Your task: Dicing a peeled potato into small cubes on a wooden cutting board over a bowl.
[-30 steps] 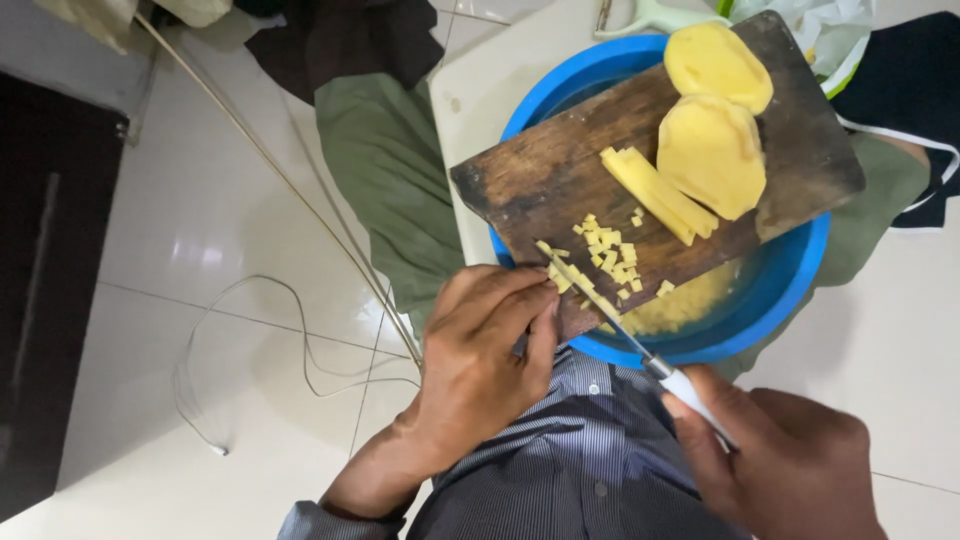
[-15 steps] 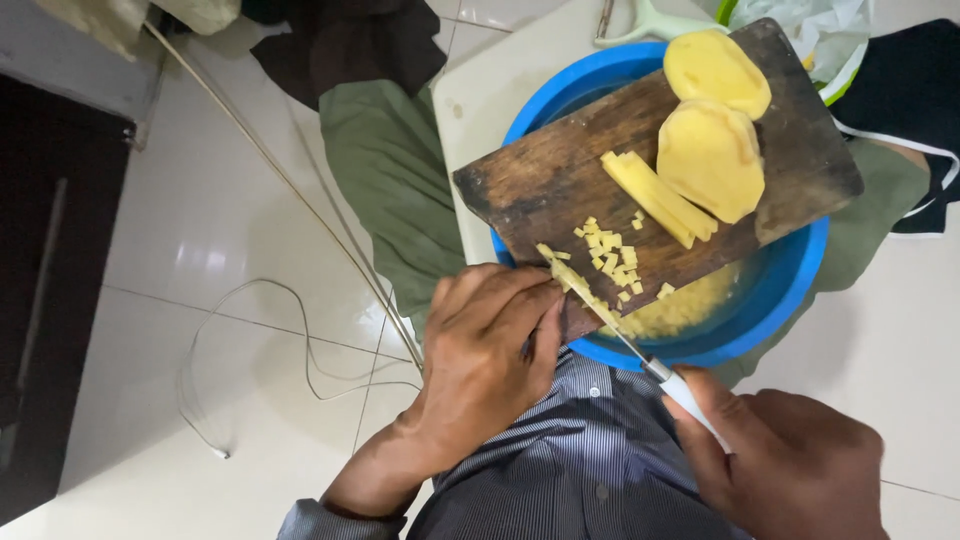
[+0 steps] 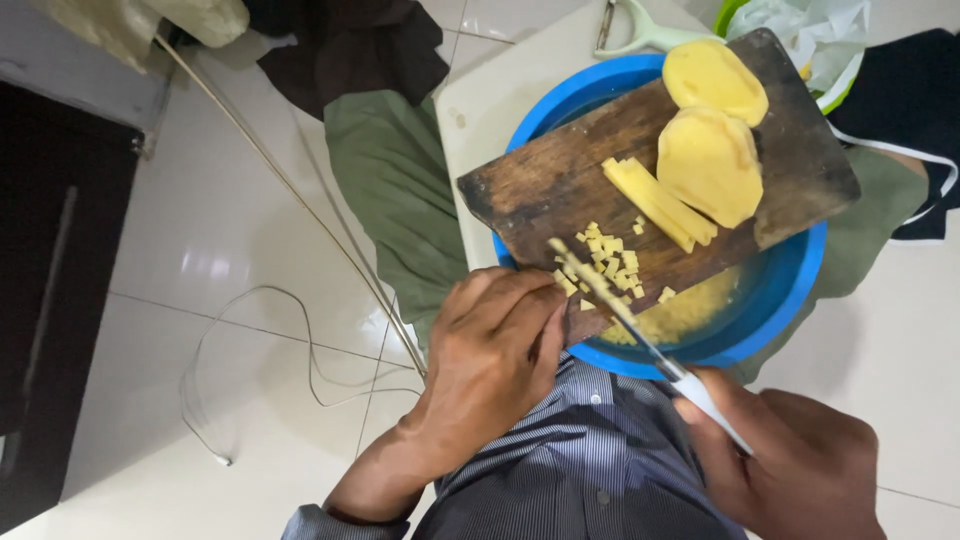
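A dark wooden cutting board [image 3: 560,185] lies across a blue plastic basin [image 3: 780,290]. On the board sit two peeled potato halves [image 3: 712,165], several potato sticks [image 3: 655,205] and a heap of small potato cubes [image 3: 605,262]. My right hand [image 3: 790,470] grips a white-handled knife [image 3: 640,335], its blade lying over the cubes. My left hand [image 3: 495,355] rests curled at the board's near edge beside the blade; what its fingers press on is hidden. Diced potato [image 3: 685,315] lies inside the basin.
A vegetable peeler [image 3: 640,30] lies on the white surface beyond the basin. A green bowl with white plastic [image 3: 810,35] stands at the top right. Green and dark cloths [image 3: 385,170] lie on the tiled floor, with a thin rod [image 3: 290,190] and a cable [image 3: 250,330].
The knife blade has shifted slightly along the potato cubes. My hands stay at the board's near edge.
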